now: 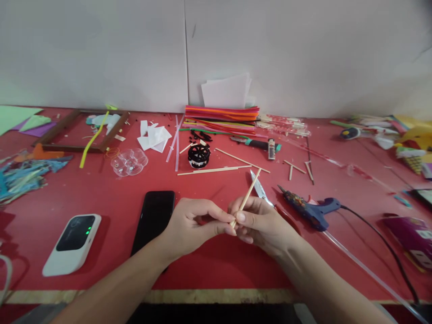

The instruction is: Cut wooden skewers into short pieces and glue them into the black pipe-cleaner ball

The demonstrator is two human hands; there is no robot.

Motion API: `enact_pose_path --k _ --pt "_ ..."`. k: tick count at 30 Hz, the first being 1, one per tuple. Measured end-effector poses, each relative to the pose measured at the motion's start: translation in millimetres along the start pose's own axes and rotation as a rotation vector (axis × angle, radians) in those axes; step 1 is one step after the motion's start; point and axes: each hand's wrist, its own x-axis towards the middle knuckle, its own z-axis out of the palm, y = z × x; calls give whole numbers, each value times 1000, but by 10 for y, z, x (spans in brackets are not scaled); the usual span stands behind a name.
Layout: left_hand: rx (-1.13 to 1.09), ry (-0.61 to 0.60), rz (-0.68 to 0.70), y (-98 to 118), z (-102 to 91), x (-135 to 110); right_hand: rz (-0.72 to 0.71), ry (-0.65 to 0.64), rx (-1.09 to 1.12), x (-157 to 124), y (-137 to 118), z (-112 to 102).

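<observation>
Both hands meet just to the right of the phone [153, 220], which lies flat on the red worktop [219, 265]. The left hand [192, 222] has its grip closed: thumb and fingers are pinched together on the low end of a thin wooden stick [249, 193]. The right hand [263, 222] also has a closed grip on this low end, with its fingers curled around it and its thumb on top. The stick rises tilted from the two hands, up and away to the right of the phone, and its upper end is free in the air. Further right of the phone, behind the right hand, lie scissors [260, 189], and beyond them a blue glue gun [312, 209] with its cable. Left of the phone lies a white device [72, 243] with green lights. Behind the phone, toward the wall, stands a small black wheel [199, 155], with long sticks [216, 170] lying just beside it.
</observation>
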Motion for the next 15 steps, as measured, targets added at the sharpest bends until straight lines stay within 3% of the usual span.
enact_pose_path --k 4,6,9,12,15 --pt "-19 -10 15 -27 -6 18 -87 18 -20 6 27 10" --pt "-44 -3 -41 -18 -4 33 -100 32 -55 2 12 3" --pt "-124 -25 -248 30 -23 76 -113 55 -200 -5 -55 -37" --pt "-259 -160 -483 105 -68 152 -153 113 -374 3 -133 -99" --pt "-199 -159 -615 170 -107 232 -151 161 -485 23 -175 -146"
